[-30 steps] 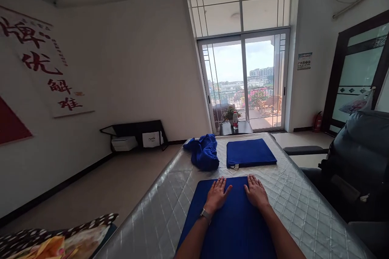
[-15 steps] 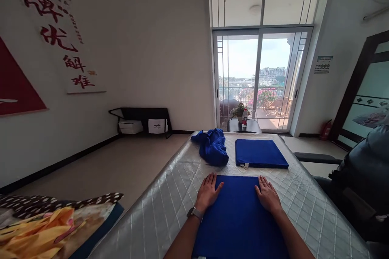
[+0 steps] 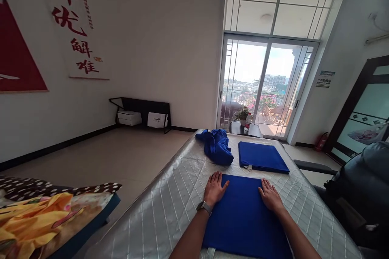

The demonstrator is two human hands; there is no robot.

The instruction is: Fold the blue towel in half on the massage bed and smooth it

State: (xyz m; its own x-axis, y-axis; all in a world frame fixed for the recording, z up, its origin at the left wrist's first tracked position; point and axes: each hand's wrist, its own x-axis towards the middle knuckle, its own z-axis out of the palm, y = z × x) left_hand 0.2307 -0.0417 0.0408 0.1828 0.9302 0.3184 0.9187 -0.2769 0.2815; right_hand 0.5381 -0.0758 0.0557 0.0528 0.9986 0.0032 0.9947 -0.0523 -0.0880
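Note:
A flat blue folded cloth (image 3: 244, 214) lies before me on the silver quilted mattress (image 3: 170, 210), with a small white tag at its near edge. My left hand (image 3: 215, 188) rests flat along its far left corner, fingers stretched forward and a watch on the wrist. Along the far right edge lies my right hand (image 3: 270, 195), palm down and open. Just beyond is a second folded blue cloth (image 3: 263, 156), with a pale tag at its near side. To its left sits a crumpled blue cloth (image 3: 217, 147) in a loose heap.
At lower left, yellow and patterned bedding (image 3: 39, 220) lies on another surface. A dark bag (image 3: 361, 186) stands along the right side. Past the mattress are a small table with a bottle (image 3: 247, 122) and a plant (image 3: 243, 114). A black rack (image 3: 146, 107) stands by the wall.
The camera view has tilted and shifted slightly. Both hands stay flat at the edges of the near folded cloth, and its near edge with the tag shows more now.

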